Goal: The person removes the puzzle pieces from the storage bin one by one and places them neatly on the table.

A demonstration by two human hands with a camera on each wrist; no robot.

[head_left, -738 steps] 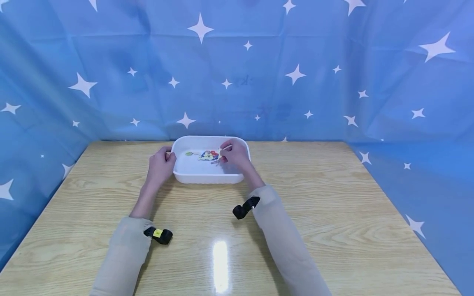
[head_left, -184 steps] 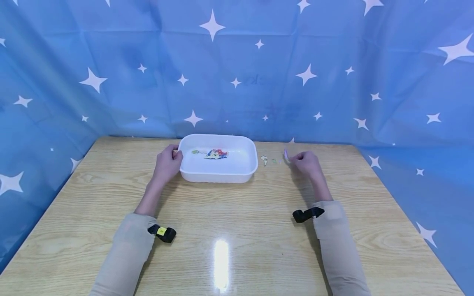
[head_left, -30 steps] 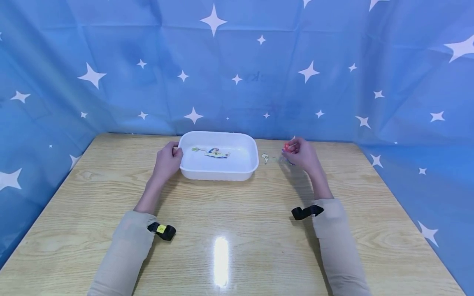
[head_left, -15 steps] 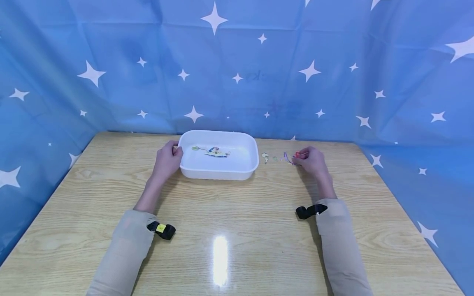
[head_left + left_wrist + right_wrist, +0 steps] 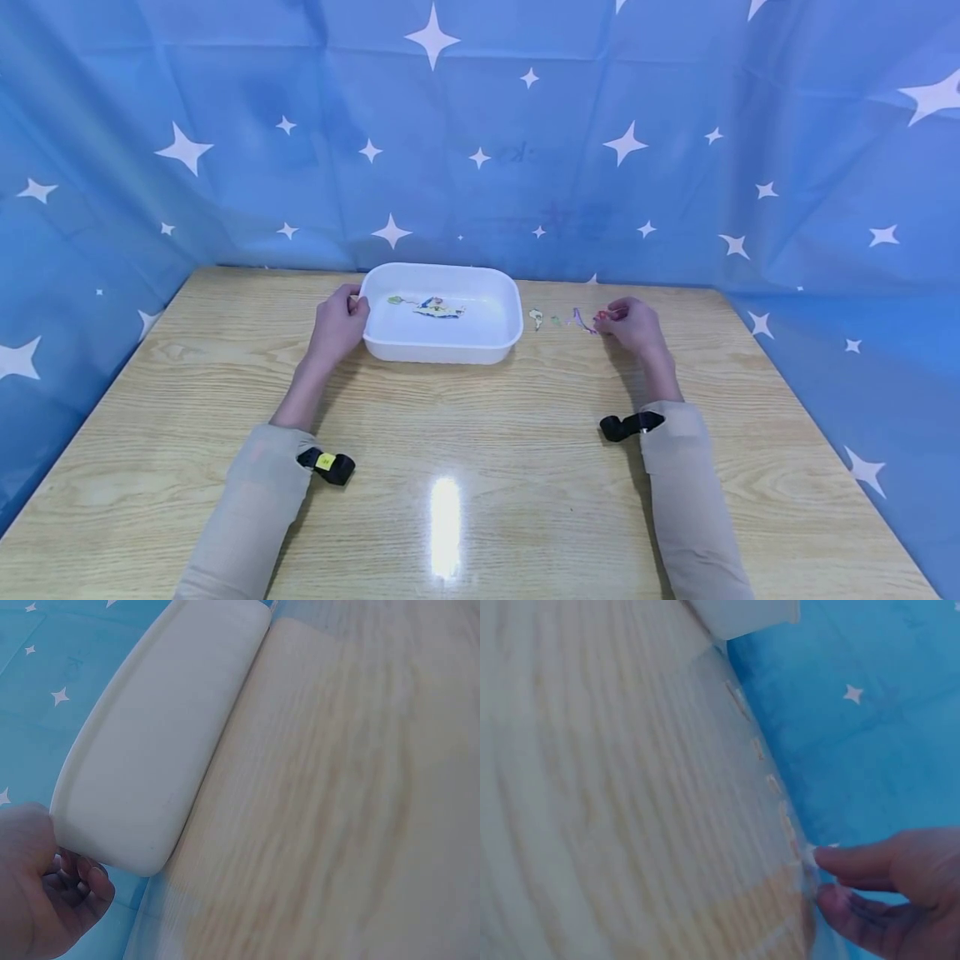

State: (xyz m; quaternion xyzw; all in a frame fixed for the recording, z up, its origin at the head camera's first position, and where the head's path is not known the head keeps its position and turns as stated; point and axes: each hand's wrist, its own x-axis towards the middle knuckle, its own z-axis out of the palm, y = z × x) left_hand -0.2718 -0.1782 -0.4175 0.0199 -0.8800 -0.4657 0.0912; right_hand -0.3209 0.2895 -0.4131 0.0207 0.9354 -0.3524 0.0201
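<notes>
My left hand (image 5: 337,322) grips the left rim of a white plastic tray (image 5: 442,353), thumb at the edge and fingers curled in the left wrist view. Inside the tray lie thin, colourful flat cut-out pieces: a small green one (image 5: 395,300) and a yellow-and-blue cluster (image 5: 439,312). To the tray's right my right hand (image 5: 636,325) pinches a small red piece (image 5: 602,316) low at the tabletop; its outline is mostly hidden by the fingers. Beside it a purple curved piece (image 5: 581,319), a tiny green piece (image 5: 556,320) and a pale yellow piece (image 5: 536,317) form a row.
The wood-grain table (image 5: 510,467) carries a bright light reflection near its front. A blue curtain with white stars (image 5: 480,157) hangs right behind the table's back edge. In the right wrist view a tray corner (image 5: 757,616) shows at the top.
Earlier my right hand was inside the tray; the row of pieces has since appeared on the table. Within the last second it moved right and down with the red piece, uncovering the purple one.
</notes>
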